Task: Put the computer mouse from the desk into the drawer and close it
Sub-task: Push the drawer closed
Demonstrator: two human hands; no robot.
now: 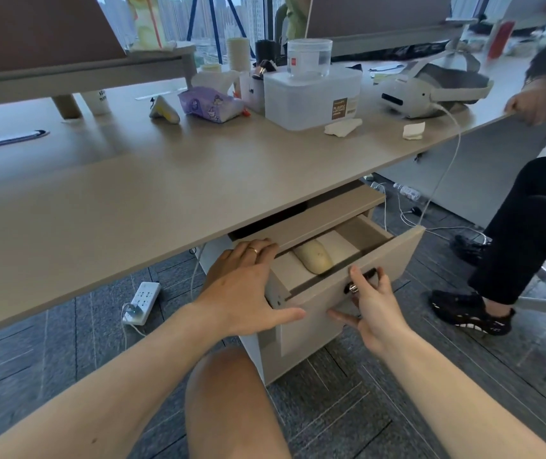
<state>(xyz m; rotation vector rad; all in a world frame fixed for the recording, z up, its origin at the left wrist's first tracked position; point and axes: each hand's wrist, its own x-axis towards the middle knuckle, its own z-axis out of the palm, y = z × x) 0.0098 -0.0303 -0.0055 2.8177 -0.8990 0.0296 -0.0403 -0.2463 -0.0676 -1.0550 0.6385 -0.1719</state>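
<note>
Beige wood-look counter (172,180) spans mid frame, cluttered at top: translucent plastic storage box (311,97), white headset (430,87), purple tissue pack (208,104). White power strip (142,303) on grey carpet at lower left; seated person's black-trousered legs (523,233) at right. Beige pull-out drawer (364,260) partly open under counter edge. Cream oval computer mouse (314,256) lies inside it, just right of left hand (248,289), released, fingers spread over drawer's left corner. Right hand (371,306) loosely open against drawer front by black handle (369,274).

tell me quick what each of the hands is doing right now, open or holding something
Left hand: open, fingers spread, resting at the left corner of the open drawer, holding nothing.
Right hand: open, against the drawer front, gripping nothing.
</note>
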